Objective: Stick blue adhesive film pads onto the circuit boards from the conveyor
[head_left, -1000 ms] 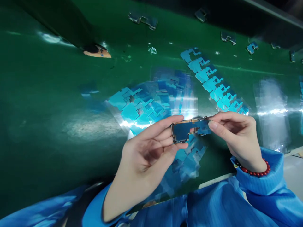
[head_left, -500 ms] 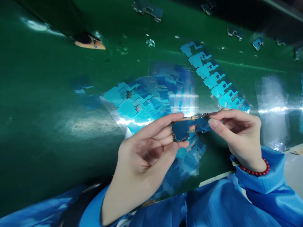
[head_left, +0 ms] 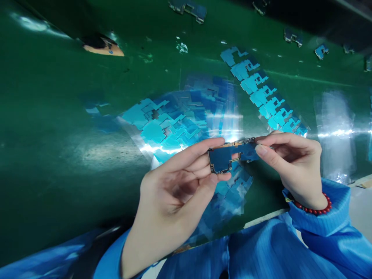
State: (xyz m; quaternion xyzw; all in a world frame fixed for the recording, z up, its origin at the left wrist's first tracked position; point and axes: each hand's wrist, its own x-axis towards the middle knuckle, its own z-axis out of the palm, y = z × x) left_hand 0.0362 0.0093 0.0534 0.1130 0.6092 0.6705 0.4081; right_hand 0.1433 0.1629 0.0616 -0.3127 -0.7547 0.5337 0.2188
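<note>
Between both hands is a small dark circuit board (head_left: 220, 159) with a blue film on its face and gold-coloured parts along its edges. My left hand (head_left: 177, 193) grips its wide left end, thumb at the lower edge and fingers behind and along the top. At the narrow right end, my right hand (head_left: 293, 166) pinches thumb against index finger; whether it holds the board or just the film there is hard to tell. Under the hands lies a loose pile of cut blue film pieces (head_left: 154, 131) on clear sheets.
A strip of blue film cutouts (head_left: 261, 95) runs diagonally across the green mat (head_left: 72, 162). Several other circuit boards (head_left: 190, 9) lie along the far side. Clear plastic sheets (head_left: 334, 131) are on the right. A dark object with a tan end (head_left: 104, 48) stands at upper left.
The view has shifted slightly, so the things on the mat appear a little displaced. Both hands keep the same grip, and the board is almost unmoved.
</note>
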